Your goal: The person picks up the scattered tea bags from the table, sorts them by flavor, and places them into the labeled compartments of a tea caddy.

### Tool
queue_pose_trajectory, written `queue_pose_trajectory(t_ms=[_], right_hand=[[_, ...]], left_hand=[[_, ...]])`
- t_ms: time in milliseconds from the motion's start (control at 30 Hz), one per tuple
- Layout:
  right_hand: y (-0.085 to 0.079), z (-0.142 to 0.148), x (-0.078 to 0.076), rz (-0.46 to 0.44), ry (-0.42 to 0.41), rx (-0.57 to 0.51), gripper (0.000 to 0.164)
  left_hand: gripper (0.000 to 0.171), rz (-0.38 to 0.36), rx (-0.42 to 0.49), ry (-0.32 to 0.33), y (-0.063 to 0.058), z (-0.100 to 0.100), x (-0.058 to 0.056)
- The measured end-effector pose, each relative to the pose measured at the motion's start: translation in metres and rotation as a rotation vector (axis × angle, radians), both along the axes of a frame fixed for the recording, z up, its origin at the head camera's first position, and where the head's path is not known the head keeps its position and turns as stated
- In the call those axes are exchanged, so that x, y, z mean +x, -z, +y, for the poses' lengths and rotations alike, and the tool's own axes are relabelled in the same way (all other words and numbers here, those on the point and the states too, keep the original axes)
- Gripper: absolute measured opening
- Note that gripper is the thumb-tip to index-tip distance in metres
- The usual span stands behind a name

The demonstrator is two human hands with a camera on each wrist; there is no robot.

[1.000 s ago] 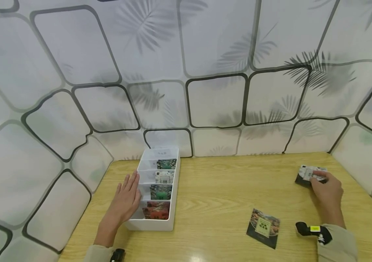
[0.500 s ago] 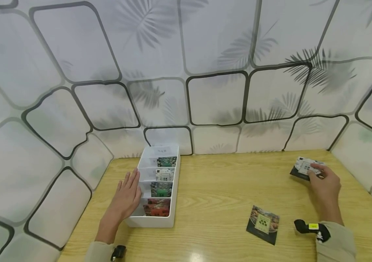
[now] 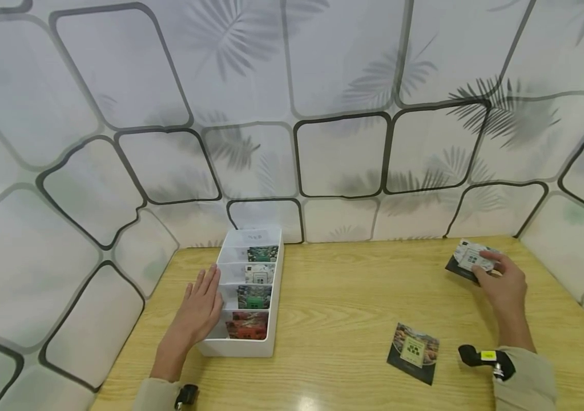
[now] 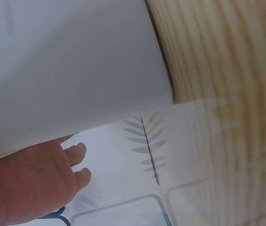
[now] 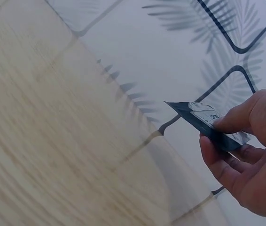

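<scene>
My right hand pinches a white-and-black sachet between thumb and fingers over the right side of the table. In the right wrist view the sachet tilts, with the thumb on its pale printed face and fingers beneath. My left hand rests with straight fingers along the left side of a white divided box. The left wrist view shows that hand against the box's smooth wall. Inside the box stand sachets in separate compartments: dark green, white, green and red.
A dark sachet with a pale green label lies flat on the wooden table, nearer the front. The box's rearmost compartment shows only its white wall. Patterned cloth walls enclose the table's back and sides.
My right hand has lifted the white-and-black sachet from the table's right side and carried it a little left. The left hand stays by the box.
</scene>
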State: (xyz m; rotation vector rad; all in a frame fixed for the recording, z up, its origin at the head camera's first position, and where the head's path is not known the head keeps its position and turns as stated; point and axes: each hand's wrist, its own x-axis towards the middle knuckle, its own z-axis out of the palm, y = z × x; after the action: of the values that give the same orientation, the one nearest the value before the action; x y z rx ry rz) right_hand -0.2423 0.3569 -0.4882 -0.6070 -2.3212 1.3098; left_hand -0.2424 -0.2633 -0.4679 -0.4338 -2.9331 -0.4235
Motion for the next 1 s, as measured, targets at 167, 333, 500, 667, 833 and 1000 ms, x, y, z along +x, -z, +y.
queue_pose_trajectory(t_ms=[167,333,500,667,833,1000], right_hand=[[-0.004,-0.005,0.000,0.002,-0.009,0.001,0.049],[-0.008,-0.009,0.001,0.029,-0.008,-0.019,0.047],[-0.012,-0.014,0.001,0.070,-0.036,-0.059,0.046],[-0.019,-0.023,0.000,0.088,-0.046,-0.045,0.045],[-0.024,-0.031,0.001,0.117,-0.059,-0.012,0.043],[-0.026,-0.037,0.001,0.146,-0.084,0.014,0.041]], left_hand=[[0.056,0.015,-0.004,0.003,0.001,0.000,-0.001],[0.055,0.028,-0.010,0.003,0.001,0.000,0.000],[0.055,0.028,-0.013,0.000,0.000,0.000,0.000],[0.056,0.026,-0.012,-0.004,0.001,0.000,0.000],[0.055,0.027,-0.014,-0.004,0.001,0.000,0.000],[0.055,0.033,-0.015,-0.001,0.001,0.000,0.000]])
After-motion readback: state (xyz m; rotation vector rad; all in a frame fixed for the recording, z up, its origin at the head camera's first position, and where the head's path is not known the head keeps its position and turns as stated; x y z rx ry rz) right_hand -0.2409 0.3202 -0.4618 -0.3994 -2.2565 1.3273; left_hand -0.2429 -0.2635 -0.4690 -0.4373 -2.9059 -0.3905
